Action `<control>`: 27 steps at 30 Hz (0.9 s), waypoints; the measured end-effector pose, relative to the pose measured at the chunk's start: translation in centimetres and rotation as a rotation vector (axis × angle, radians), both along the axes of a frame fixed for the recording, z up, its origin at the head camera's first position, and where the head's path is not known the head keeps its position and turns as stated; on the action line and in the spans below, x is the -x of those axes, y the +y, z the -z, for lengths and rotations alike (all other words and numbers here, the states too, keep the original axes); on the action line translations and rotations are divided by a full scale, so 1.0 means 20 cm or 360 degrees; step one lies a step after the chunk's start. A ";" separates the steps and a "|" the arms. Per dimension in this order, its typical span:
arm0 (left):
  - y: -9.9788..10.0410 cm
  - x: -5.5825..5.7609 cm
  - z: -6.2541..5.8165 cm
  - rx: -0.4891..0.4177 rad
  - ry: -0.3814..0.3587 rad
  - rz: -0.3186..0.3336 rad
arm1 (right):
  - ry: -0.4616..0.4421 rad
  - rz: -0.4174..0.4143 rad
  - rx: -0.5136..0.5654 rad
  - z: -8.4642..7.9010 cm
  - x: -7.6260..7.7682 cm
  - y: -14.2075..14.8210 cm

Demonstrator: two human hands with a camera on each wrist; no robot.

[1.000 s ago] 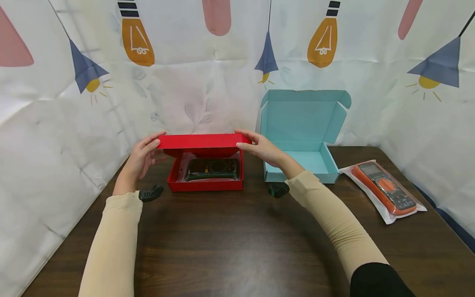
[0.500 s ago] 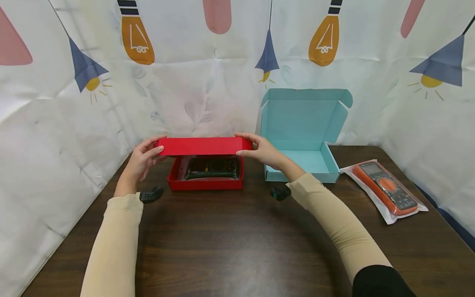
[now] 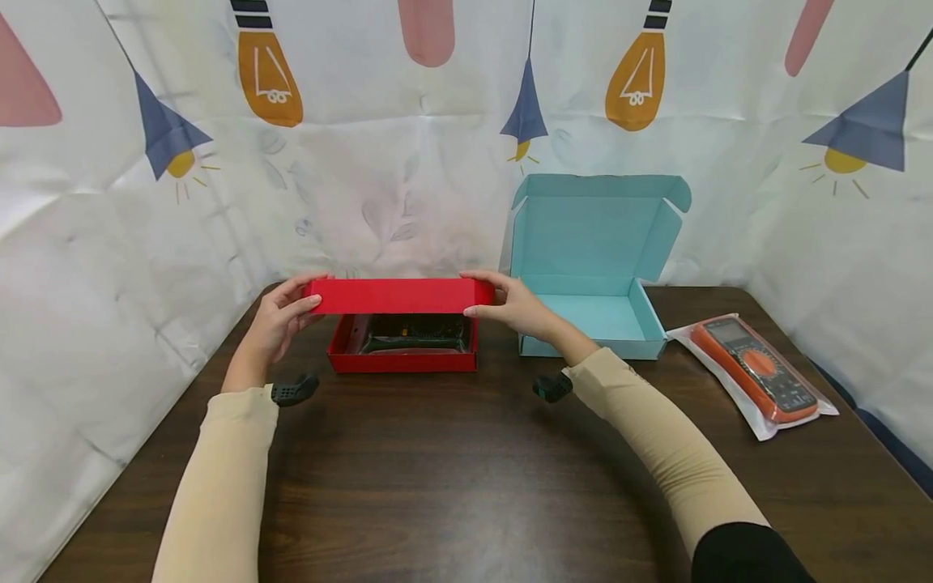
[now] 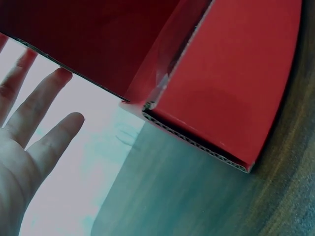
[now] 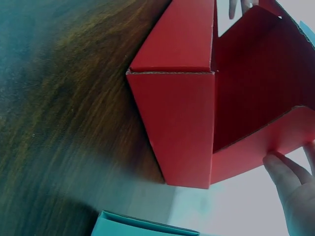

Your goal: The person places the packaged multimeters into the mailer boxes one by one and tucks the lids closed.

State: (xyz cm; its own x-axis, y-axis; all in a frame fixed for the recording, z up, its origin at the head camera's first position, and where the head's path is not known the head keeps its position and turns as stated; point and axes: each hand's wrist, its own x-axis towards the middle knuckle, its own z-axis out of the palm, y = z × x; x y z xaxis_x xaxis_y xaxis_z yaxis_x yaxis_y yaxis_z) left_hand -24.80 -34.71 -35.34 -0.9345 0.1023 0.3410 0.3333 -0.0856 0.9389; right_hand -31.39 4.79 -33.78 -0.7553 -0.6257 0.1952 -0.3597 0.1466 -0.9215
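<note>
In the head view a red cardboard box stands on the table with its lid partly lowered. Inside lies a dark multimeter in clear wrapping, its upper part hidden by the lid. My left hand holds the lid's left end, thumb on the front flap. At the other end my right hand pinches the lid between thumb and fingers. The left wrist view shows several left-hand fingers along the lid's edge. In the right wrist view, right-hand fingers touch the lid's side flap.
An open light-blue box stands right of the red one, its lid raised against the patterned cloth. Farther right, an orange multimeter in a clear bag lies near the edge of the dark wooden table.
Both hands have brought the red lid down and forward, so its front flap now faces me and covers more of the dark multimeter. The blue box and orange multimeter stay put.
</note>
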 end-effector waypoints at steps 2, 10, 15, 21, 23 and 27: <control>0.00 0.00 0.01 0.0010 -0.0002 0.0006 | -0.0006 0.0004 0.0003 0.01 0.00 0.00; -0.02 0.00 0.04 0.0004 0.0005 0.0057 | 0.0139 -0.0034 -0.0030 0.04 -0.01 0.01; -0.02 -0.01 0.04 0.0096 -0.0052 0.0048 | 0.0435 -0.0113 -0.0087 0.07 -0.02 0.02; -0.05 -0.02 0.05 0.0174 -0.0072 0.0060 | 0.0713 -0.0098 -0.0210 0.08 -0.04 0.03; -0.06 -0.02 0.06 0.0215 -0.0072 0.0069 | 0.0792 -0.0092 -0.0268 0.08 -0.05 0.03; -0.07 -0.03 0.07 0.0274 -0.0088 0.0067 | 0.0904 -0.0081 -0.0355 0.09 -0.06 0.03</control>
